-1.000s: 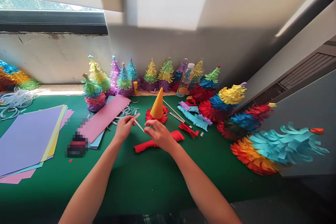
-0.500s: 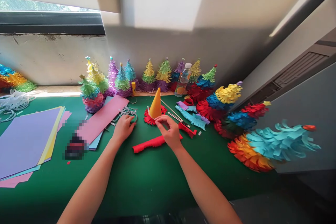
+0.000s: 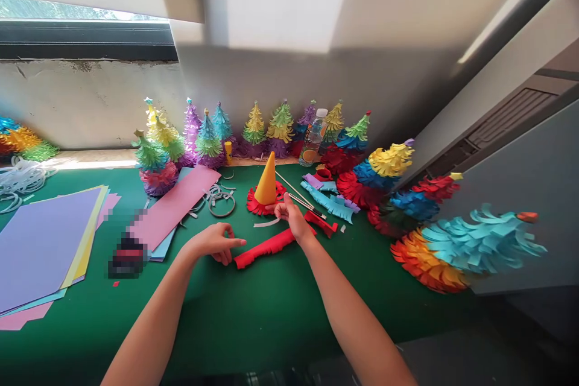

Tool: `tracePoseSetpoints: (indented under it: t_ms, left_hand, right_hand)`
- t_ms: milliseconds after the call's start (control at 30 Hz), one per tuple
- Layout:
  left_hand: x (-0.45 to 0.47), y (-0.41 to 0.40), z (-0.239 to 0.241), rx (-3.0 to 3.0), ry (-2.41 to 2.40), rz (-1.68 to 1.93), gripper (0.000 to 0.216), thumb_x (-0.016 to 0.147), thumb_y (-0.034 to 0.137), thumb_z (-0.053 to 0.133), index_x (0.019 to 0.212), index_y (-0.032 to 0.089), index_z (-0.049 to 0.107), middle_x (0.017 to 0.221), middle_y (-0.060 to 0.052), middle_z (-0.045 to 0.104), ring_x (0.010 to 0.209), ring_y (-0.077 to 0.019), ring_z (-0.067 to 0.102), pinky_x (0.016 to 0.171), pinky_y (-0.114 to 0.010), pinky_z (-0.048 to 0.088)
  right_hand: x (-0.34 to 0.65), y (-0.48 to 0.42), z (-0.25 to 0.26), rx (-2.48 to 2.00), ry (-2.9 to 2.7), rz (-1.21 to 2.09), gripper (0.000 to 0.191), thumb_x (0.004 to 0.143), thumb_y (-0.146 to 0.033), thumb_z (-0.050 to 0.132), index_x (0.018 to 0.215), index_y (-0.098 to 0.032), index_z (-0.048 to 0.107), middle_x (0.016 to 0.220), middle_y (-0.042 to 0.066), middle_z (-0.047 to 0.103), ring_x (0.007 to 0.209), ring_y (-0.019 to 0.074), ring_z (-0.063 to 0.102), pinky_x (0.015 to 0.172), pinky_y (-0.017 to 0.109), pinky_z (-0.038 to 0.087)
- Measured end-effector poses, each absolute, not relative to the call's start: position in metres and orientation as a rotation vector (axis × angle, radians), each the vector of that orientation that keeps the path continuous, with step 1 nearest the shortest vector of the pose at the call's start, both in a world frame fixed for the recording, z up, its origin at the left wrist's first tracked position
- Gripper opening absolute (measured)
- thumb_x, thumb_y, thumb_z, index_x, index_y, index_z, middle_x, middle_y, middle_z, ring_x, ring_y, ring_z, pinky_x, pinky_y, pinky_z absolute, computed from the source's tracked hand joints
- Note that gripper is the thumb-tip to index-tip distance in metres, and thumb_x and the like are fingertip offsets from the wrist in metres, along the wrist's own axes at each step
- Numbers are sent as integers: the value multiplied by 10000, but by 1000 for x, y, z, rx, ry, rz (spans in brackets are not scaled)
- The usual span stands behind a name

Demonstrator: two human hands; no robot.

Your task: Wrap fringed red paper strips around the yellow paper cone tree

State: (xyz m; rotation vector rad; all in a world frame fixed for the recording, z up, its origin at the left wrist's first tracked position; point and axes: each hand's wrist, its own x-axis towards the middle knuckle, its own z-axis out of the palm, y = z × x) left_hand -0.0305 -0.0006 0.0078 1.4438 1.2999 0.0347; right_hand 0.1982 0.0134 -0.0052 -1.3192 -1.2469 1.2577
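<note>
Midway on the green tabletop, a frilled, curled red strip slants rightward toward the back edge. The left hand hangs beside it, fingers parted; the right hand pinches a white strip pointing leftward.

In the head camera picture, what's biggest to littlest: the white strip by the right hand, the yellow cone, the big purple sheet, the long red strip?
1. Purple sheet
2. Long red strip
3. Yellow cone
4. White strip
</note>
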Motion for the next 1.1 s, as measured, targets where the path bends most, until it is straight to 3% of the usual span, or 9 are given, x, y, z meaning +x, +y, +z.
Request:
tracePoseSetpoints:
  t_ms: [233,467,667,833,967,1100]
  left_hand:
    - [-25,-6,11,1510,1185,52,423,568,486,684,803,162,547,746,-52,670,675,-190,650,503,-245,494]
    - [-20,-11,7,1955,1219,159,219,554,387,664,599,187,585,622,4,590,580,-157,533,499,-241,350]
    - [-19,-7,8,1808,1299,415,219,565,343,667,678,183,568,631,30,540,567,-135,469,479,-225,302]
    - [-18,-5,12,1629,1285,618,232,625,370,643,709,161,588,534,54,484,525,-111,444,492,-219,299]
    - [-17,-2,13,1466,1280,793,307,641,423,640,761,141,654,557,22,545,531,-115,470,500,-232,321]
    - [-16,-1,13,1379,1271,1057,256,602,396,683,659,147,686,782,-63,662,753,-187,587,646,-274,432]
  right_hand:
    - [193,21,-16,-1252,-1304,1170,651,748,-772,287,468,-208,454,750,66,660,972,236,578,876,338,379]
    - [194,16,-10,-1120,-1279,1123,552,764,-701,416,517,-213,489,834,48,686,938,237,591,881,386,417]
    - [197,6,2,-1004,-1228,1170,418,746,-593,558,593,-205,534,795,47,691,798,212,623,788,367,481]
    - [196,-1,5,-946,-1199,1191,269,681,-415,706,644,-200,550,788,28,690,821,200,633,813,359,479]
    - [194,-2,5,-887,-1171,1218,267,641,-333,755,629,-196,526,830,18,690,821,179,639,808,343,487]
    - [191,-4,5,-913,-1122,1229,310,588,-330,789,624,-195,513,807,19,686,767,183,649,751,351,518]
